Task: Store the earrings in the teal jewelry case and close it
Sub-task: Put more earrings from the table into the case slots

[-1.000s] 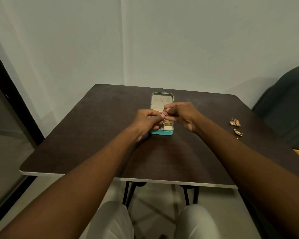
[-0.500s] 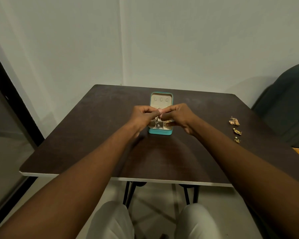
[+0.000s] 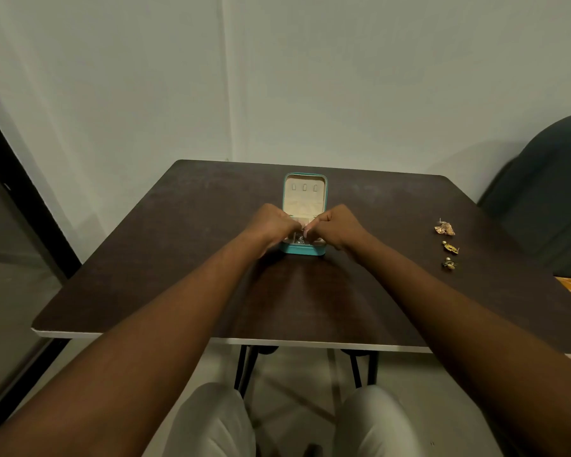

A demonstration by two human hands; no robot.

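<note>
Fingers curled, left hand [image 3: 274, 225] and right hand [image 3: 338, 227] meet over the open teal jewelry case [image 3: 302, 250], contents untellable; best lower gently before releasing.

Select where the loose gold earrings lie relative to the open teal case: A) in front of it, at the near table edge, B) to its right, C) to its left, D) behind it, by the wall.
B: the gold earrings lie in a short row toward the right edge of the table, well apart from the teal case.
</note>
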